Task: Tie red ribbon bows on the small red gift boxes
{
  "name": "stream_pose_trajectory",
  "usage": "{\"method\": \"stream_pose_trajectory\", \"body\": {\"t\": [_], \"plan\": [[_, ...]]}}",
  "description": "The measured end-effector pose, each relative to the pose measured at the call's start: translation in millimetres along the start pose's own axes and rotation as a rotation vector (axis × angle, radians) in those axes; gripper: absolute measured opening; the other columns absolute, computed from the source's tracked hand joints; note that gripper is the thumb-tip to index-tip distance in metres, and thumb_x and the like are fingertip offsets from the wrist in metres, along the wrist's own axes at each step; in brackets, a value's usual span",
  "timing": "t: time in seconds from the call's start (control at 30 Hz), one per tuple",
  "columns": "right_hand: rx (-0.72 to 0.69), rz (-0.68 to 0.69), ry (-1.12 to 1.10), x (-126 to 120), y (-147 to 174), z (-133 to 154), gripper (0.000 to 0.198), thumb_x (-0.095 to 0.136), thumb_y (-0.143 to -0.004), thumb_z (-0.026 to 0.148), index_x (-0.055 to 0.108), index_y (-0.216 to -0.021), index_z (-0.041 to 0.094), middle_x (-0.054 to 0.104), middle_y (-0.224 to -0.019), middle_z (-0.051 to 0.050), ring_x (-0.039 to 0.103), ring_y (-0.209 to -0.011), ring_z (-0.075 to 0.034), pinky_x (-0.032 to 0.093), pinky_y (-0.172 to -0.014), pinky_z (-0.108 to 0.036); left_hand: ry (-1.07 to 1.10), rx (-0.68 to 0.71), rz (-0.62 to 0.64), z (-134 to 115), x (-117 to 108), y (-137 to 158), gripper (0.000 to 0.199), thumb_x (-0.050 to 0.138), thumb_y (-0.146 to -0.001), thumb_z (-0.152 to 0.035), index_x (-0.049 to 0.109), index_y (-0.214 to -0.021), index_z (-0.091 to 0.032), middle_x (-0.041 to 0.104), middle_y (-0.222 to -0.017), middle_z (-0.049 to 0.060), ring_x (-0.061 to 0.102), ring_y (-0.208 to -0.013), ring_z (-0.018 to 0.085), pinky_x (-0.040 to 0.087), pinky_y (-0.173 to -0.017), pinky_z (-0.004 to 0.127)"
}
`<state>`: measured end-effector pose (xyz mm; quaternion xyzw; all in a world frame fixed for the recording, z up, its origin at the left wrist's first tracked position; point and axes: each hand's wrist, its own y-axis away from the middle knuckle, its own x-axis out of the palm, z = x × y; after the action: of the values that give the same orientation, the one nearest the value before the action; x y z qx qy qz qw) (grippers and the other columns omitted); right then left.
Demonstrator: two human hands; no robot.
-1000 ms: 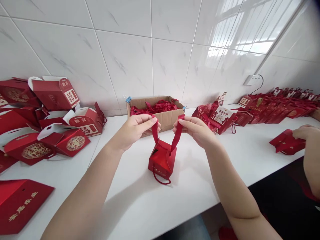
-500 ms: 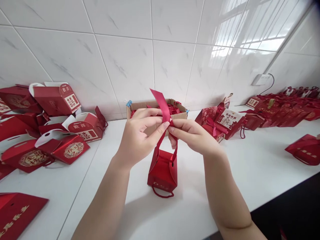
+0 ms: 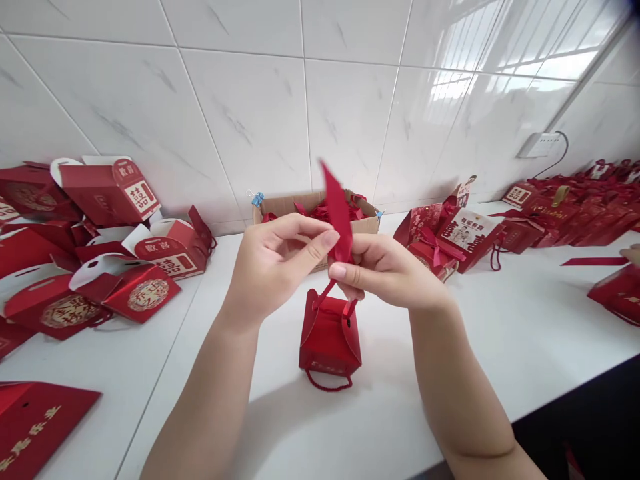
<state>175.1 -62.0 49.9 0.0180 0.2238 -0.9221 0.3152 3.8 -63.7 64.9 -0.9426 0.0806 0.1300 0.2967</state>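
Observation:
A small red gift box (image 3: 330, 340) stands on the white table in front of me, a twisted cord loop hanging from its near side. Red ribbon (image 3: 338, 210) runs up from holes in the box's sides to my hands, and one end sticks up above them. My left hand (image 3: 285, 267) pinches the ribbon between thumb and fingertips. Closed on the ribbon lower down, my right hand (image 3: 385, 270) has its thumb pressed over its curled fingers. Any crossing or knot inside the fingers is hidden.
Behind my hands is a cardboard box (image 3: 280, 204) of red ribbons with blue binder clips. Red gift boxes (image 3: 135, 293) are piled at the left; others (image 3: 470, 233) stand at the right. At the far right, another person's hand (image 3: 633, 253) is by a red box (image 3: 617, 293).
The upright ribbon end has shifted right and turned edge-on. My right thumb now presses over its curled fingers. Another person's hand and a ribbon have come into view at the right.

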Motion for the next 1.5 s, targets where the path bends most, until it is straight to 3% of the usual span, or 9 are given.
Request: {"method": "stream_pose_trajectory", "body": {"t": [0.23, 0.4, 0.57, 0.8, 0.9, 1.07, 1.2, 1.33, 1.5], "plan": [[0.009, -0.059, -0.067, -4.3, -1.1, -0.9, 0.034, 0.046, -0.095, 0.039, 0.061, -0.076, 0.015, 0.063, -0.064, -0.001, 0.052, -0.052, -0.009, 0.045, -0.052, -0.022, 0.034, -0.104, 0.131, -2.9, -5.1, -2.3, 0.028, 0.057, -0.087, -0.045, 0.066, -0.098, -0.020, 0.071, -0.078, 0.003, 0.068, -0.076, 0.019, 0.055, -0.071, 0.031], [0.036, -0.121, -0.115, -6.4, -3.0, -2.6, 0.037, 0.048, -0.094, 0.043, 0.069, -0.085, 0.014, 0.066, -0.070, -0.003, 0.054, -0.055, -0.009, 0.048, -0.059, -0.025, -0.152, 0.042, -0.048, -7.2, -7.0, 5.9, 0.009, 0.067, -0.079, -0.030, 0.068, -0.077, -0.021, 0.070, -0.075, 0.000, 0.066, -0.076, 0.019, 0.053, -0.071, 0.030], [0.080, -0.134, -0.264, -9.2, -3.4, -3.4, 0.028, 0.055, -0.090, 0.040, 0.071, -0.091, 0.017, 0.068, -0.080, -0.003, 0.057, -0.060, -0.009, 0.049, -0.064, -0.025, -0.307, 0.071, 0.214, -10.2, -13.9, 11.5, 0.007, 0.067, -0.077, -0.026, 0.070, -0.070, -0.026, 0.070, -0.072, -0.002, 0.065, -0.074, 0.018, 0.052, -0.071, 0.029], [0.126, -0.174, -0.449, -14.1, -6.9, -9.8, 0.027, 0.055, -0.090, 0.038, 0.063, -0.075, 0.018, 0.059, -0.070, -0.001, 0.055, -0.058, -0.011, 0.048, -0.062, -0.026, -0.393, 0.050, 0.321, -3.7, -18.9, 7.5, 0.008, 0.071, -0.073, -0.036, 0.074, -0.076, -0.028, 0.072, -0.078, 0.000, 0.064, -0.071, 0.019, 0.048, -0.064, 0.029], [0.079, -0.253, -0.264, -7.7, -5.8, -6.9, 0.038, 0.051, -0.091, 0.043, 0.054, -0.062, 0.018, 0.048, -0.057, 0.001, 0.049, -0.054, -0.011, 0.043, -0.056, -0.025, -0.304, 0.071, 0.282, -2.3, -15.7, 5.0, 0.024, 0.071, -0.072, -0.048, 0.070, -0.069, -0.024, 0.068, -0.066, 0.001, 0.059, -0.062, 0.017, 0.046, -0.058, 0.027], [-0.094, -0.326, 0.333, 8.9, -1.4, 0.1, 0.050, 0.042, -0.094, 0.048, 0.037, -0.053, 0.019, 0.034, -0.052, 0.003, 0.033, -0.049, -0.009, 0.028, -0.048, -0.026, -0.173, -0.012, -0.018, 9.6, -4.3, -4.0, 0.042, 0.043, -0.090, -0.056, 0.061, -0.075, -0.020, 0.064, -0.077, 0.003, 0.060, -0.077, 0.017, 0.049, -0.068, 0.027], [-0.250, -0.310, 0.660, 12.2, -0.2, -0.3, 0.050, 0.040, -0.097, 0.043, 0.029, -0.054, 0.020, 0.033, -0.054, 0.002, 0.033, -0.053, -0.010, 0.028, -0.051, -0.028, -0.029, -0.143, 0.141, 18.6, 1.1, -10.6, 0.035, 0.044, -0.091, -0.050, 0.066, -0.092, -0.022, 0.067, -0.100, 0.003, 0.060, -0.098, 0.019, 0.048, -0.084, 0.026], [-0.205, -0.302, 0.758, 8.0, 2.8, 1.8, 0.047, 0.037, -0.097, 0.045, 0.047, -0.059, 0.019, 0.050, -0.071, -0.004, 0.048, -0.067, -0.014, 0.040, -0.062, -0.030, 0.048, -0.226, 0.345, 18.8, 2.1, -11.3, 0.032, 0.051, -0.088, -0.048, 0.066, -0.090, -0.020, 0.068, -0.096, 0.004, 0.061, -0.092, 0.020, 0.049, -0.079, 0.027], [-0.175, -0.313, 0.685, 2.4, 7.8, 6.5, 0.044, 0.039, -0.096, 0.046, 0.058, -0.068, 0.019, 0.055, -0.082, -0.006, 0.055, -0.089, -0.020, 0.047, -0.081, -0.035, -0.092, -0.194, 0.166, 16.4, -0.8, -11.5, 0.030, 0.055, -0.086, -0.048, 0.061, -0.082, -0.019, 0.064, -0.081, 0.002, 0.058, -0.078, 0.017, 0.044, -0.065, 0.025]]}}
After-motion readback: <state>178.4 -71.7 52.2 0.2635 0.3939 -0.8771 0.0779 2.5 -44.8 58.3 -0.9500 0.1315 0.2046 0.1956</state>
